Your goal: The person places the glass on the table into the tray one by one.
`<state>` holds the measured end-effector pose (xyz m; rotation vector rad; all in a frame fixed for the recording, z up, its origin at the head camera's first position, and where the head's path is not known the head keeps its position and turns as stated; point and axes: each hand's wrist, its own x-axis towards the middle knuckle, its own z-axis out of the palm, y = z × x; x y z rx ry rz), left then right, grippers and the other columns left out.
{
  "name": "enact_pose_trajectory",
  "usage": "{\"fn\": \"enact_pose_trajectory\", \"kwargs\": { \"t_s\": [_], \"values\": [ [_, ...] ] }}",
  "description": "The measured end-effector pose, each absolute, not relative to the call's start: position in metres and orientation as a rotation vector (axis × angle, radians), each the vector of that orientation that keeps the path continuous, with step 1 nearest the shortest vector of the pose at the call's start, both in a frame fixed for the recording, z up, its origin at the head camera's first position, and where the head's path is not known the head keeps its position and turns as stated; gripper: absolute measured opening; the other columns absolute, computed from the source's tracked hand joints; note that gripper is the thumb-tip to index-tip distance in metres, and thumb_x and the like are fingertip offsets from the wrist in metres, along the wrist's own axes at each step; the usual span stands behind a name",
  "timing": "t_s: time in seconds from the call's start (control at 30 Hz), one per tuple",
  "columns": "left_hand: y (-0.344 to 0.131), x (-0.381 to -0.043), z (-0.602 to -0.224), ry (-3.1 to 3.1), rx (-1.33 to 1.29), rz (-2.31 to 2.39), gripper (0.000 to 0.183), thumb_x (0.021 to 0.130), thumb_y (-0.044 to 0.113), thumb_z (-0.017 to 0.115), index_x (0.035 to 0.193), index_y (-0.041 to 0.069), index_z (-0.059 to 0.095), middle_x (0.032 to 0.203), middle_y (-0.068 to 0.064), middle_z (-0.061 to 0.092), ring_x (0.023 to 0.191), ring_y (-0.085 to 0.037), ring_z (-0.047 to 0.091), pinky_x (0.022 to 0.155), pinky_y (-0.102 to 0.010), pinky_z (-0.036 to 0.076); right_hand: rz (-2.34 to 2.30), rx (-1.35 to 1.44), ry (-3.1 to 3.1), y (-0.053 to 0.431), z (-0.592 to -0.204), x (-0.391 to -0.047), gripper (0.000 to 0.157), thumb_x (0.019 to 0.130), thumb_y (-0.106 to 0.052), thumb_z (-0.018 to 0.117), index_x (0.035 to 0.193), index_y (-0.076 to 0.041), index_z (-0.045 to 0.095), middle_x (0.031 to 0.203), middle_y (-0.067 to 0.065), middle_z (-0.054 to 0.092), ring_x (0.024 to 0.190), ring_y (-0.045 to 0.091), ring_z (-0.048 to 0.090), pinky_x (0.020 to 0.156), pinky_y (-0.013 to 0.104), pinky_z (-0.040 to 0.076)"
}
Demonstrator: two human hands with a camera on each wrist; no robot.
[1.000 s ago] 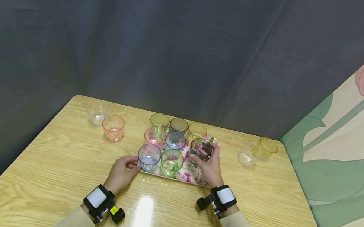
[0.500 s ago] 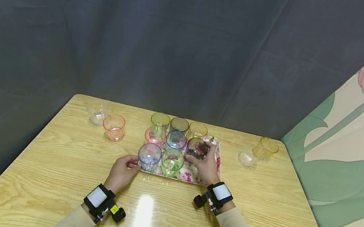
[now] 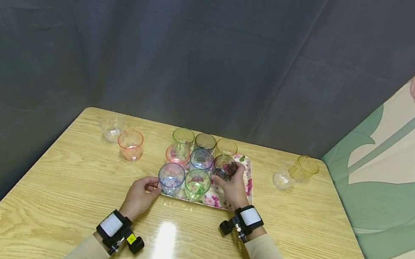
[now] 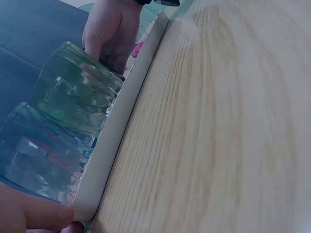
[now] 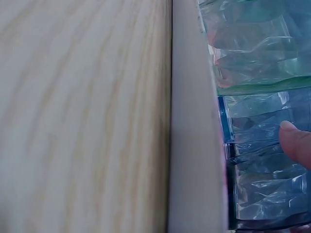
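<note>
Head view: right fingers point(image 3: 240, 171) curl round upright, mouth-up dark glass point(image 3: 225, 166); left fingers point(image 3: 153, 180) pinch tray point(image 3: 212, 201)

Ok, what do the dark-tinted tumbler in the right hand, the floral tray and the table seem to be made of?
The dark-tinted tumbler: glossy plastic or glass; see-through with highlights, but I can't tell which.
The floral tray: probably smooth hard plastic, perhaps melamine; even pale rim, printed-looking flowers.
The table: wood or wood-look laminate, fairly glossy; visible grain, bright reflection.

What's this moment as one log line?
left hand: holds corner of floral tray; right hand: grips dark cup; bright green cup: upright on tray
</note>
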<state>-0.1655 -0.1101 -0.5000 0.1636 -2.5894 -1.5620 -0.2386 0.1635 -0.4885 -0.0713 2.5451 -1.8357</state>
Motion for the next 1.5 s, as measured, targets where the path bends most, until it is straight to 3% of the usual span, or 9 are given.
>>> {"fn": "enact_pose_trajectory", "kwargs": {
  "t_s": [0.23,0.5,0.63,0.77,0.87,1.0,1.33,1.5],
  "values": [
    [-0.110,-0.165,-0.499,-2.602,0.171,-1.552,0.025,0.081,0.004,0.068,0.106,-0.001,0.067,0.093,-0.014,0.068,0.081,-0.020,0.057,0.072,-0.034,0.047,-1.796,-0.068,2.578,0.164,-0.488,-0.239,0.076,0.080,-0.021,0.074,0.132,-0.004,0.021,0.128,0.018,0.044,0.120,0.026,0.042,0.105,0.049,0.037],
    [-0.109,-0.166,-0.499,-2.591,0.178,-1.541,0.026,0.081,0.004,0.068,0.106,-0.001,0.067,0.093,-0.015,0.069,0.082,-0.021,0.057,0.074,-0.036,0.047,-1.699,-0.154,2.646,0.172,-0.478,-0.229,0.088,0.078,-0.022,0.076,0.138,-0.005,0.014,0.134,0.025,0.038,0.124,0.032,0.038,0.103,0.055,0.037],
    [-0.109,-0.167,-0.500,-2.601,0.170,-1.542,0.026,0.081,0.004,0.068,0.107,0.000,0.067,0.093,-0.014,0.068,0.082,-0.021,0.057,0.074,-0.036,0.047,-1.584,-0.209,2.790,0.186,-0.468,-0.217,0.079,0.082,-0.015,0.070,0.139,0.000,0.018,0.135,0.028,0.036,0.125,0.036,0.035,0.103,0.059,0.035],
    [-0.110,-0.168,-0.499,-2.598,0.166,-1.551,0.026,0.081,0.004,0.067,0.107,0.000,0.067,0.092,-0.014,0.068,0.082,-0.020,0.056,0.074,-0.035,0.047,-1.510,-0.210,2.872,0.209,-0.462,-0.205,0.064,0.090,-0.020,0.062,0.138,0.001,0.027,0.128,0.026,0.049,0.114,0.034,0.048,0.092,0.054,0.046],
    [-0.110,-0.168,-0.499,-2.600,0.162,-1.555,0.026,0.082,0.005,0.067,0.107,0.000,0.066,0.092,-0.014,0.067,0.082,-0.020,0.056,0.073,-0.035,0.047,-1.505,-0.189,2.893,0.229,-0.459,-0.200,0.051,0.093,-0.027,0.057,0.133,0.000,0.037,0.109,0.023,0.064,0.094,0.029,0.061,0.076,0.043,0.053],
    [-0.110,-0.167,-0.499,-2.611,0.166,-1.548,0.025,0.083,0.005,0.066,0.107,0.000,0.066,0.093,-0.014,0.067,0.082,-0.021,0.056,0.073,-0.035,0.046,-1.467,-0.113,2.898,0.255,-0.458,-0.193,0.042,0.096,-0.038,0.049,0.118,-0.003,0.050,0.086,0.019,0.070,0.073,0.028,0.064,0.062,0.037,0.053],
    [-0.109,-0.166,-0.500,-2.644,0.206,-1.541,0.025,0.084,0.008,0.065,0.108,0.002,0.065,0.094,-0.013,0.066,0.085,-0.021,0.056,0.075,-0.036,0.046,-1.075,0.102,2.839,0.278,-0.474,-0.181,0.057,0.094,-0.057,0.039,0.088,-0.003,0.056,0.067,0.011,0.061,0.053,0.020,0.049,0.048,0.031,0.040],
    [-0.109,-0.166,-0.501,-2.640,0.196,-1.532,0.024,0.084,0.008,0.066,0.107,0.002,0.066,0.092,-0.013,0.066,0.084,-0.021,0.056,0.074,-0.037,0.046,-0.837,0.055,2.829,0.271,-0.479,-0.180,0.051,0.094,-0.052,0.044,0.072,-0.008,0.055,0.059,0.002,0.049,0.050,0.016,0.042,0.048,0.029,0.034]
  ]
}}
